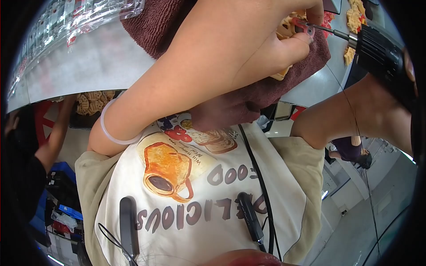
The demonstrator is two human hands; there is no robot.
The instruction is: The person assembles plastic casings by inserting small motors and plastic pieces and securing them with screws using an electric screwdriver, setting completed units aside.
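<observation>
My left hand (277, 42) is closed round a tan plastic part (280, 75), which rests on a folded brown towel (306, 66). Its fingers hide most of the part. A pinkish-red bit (298, 22) shows beside the fingertips. From the right, my right hand (409, 66) grips a black electric screwdriver (377, 51), seen only in part at the picture's rim. The screwdriver's thin metal shaft points left, and its tip reaches the part next to my left fingertips. Whether the tip sits in a screw is too small to tell.
Clear plastic trays (66, 33) lie at the far left of the grey table (66, 75). More tan parts (354, 17) lie at the far right. A black bin of tan pieces (91, 103) stands below the table edge at left, near another person's arm (55, 133). Dark cables (255, 164) hang before my shirt.
</observation>
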